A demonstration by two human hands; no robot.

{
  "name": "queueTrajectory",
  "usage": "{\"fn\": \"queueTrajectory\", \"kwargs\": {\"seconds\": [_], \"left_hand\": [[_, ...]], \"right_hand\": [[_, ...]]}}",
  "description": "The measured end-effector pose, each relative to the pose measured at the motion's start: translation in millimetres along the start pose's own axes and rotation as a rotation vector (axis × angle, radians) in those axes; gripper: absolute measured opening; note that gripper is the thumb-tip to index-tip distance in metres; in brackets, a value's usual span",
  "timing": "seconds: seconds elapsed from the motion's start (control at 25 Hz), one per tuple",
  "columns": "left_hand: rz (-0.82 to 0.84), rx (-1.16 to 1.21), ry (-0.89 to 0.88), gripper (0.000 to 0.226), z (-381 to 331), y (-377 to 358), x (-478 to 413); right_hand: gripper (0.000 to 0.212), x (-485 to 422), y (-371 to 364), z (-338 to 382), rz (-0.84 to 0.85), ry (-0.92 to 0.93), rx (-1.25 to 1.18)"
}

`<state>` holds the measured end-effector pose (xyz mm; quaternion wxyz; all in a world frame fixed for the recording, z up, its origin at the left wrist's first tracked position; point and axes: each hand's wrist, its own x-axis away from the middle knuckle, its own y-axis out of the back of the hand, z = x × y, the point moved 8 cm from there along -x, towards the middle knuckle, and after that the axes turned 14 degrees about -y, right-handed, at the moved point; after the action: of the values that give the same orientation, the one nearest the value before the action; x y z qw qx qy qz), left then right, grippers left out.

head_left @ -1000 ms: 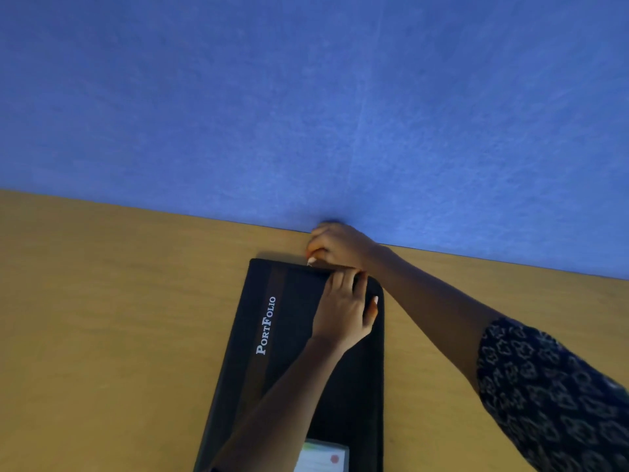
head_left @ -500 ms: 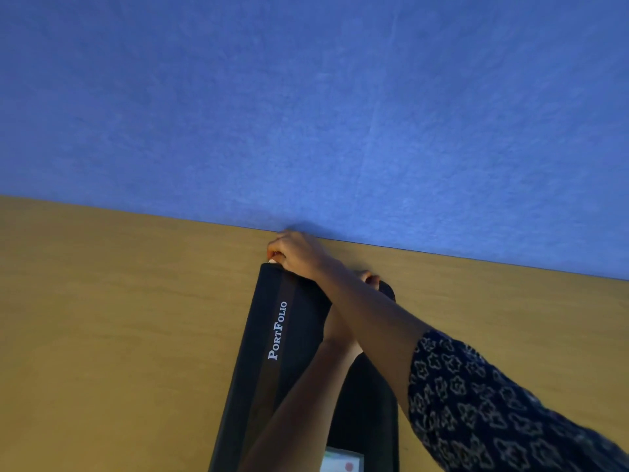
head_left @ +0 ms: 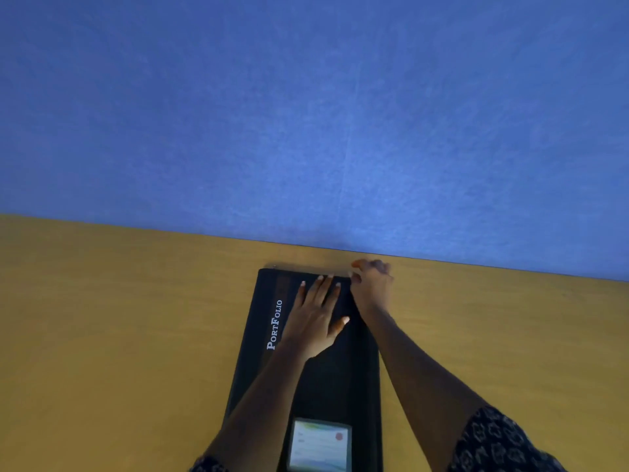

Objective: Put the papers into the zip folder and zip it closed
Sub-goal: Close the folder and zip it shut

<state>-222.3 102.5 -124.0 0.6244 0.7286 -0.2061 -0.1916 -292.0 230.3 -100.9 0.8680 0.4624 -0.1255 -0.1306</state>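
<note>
A black zip folder [head_left: 340, 376] printed "PortFolio" lies lengthwise on the wooden table [head_left: 119, 335], its far end close to the blue wall. My left hand [head_left: 316, 315] rests flat on its far half, fingers spread, holding nothing. My right hand [head_left: 371, 281] is at the folder's far right corner. Its fingers are pinched together on the zip edge, and the pull itself is hidden and blurred. No loose papers are in view. A small card window [head_left: 320, 444] shows on the folder's near end.
A blue felt partition [head_left: 306, 114] rises straight behind the table's far edge, a short way beyond the folder. Bare tabletop lies on both sides of the folder. My patterned sleeves show at the bottom.
My right hand went along the folder's far edge to the left corner, then back across to the right corner. My left hand, which it had crossed over, now shows flat on the cover.
</note>
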Motion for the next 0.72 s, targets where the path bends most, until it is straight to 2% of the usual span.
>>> {"fn": "queueTrajectory", "kwargs": {"seconds": [0.12, 0.2, 0.36, 0.56, 0.72], "left_hand": [[0.049, -0.014, 0.059, 0.071, 15, 5, 35], [0.084, 0.004, 0.131, 0.074, 28, 3, 57], [0.065, 0.086, 0.29, 0.076, 33, 18, 101], [0.074, 0.27, 0.619, 0.079, 40, 28, 154], [-0.045, 0.517, 0.889, 0.057, 50, 35, 178]], "right_hand": [[0.032, 42, 12, -56, 0.045, -0.258, 0.01], [0.036, 70, 11, -79, 0.088, -0.368, -0.021], [0.036, 125, 15, -98, 0.14, -0.476, -0.096], [0.037, 167, 16, -115, 0.157, -0.607, -0.131], [0.038, 176, 11, -123, 0.129, -0.679, -0.179]]}}
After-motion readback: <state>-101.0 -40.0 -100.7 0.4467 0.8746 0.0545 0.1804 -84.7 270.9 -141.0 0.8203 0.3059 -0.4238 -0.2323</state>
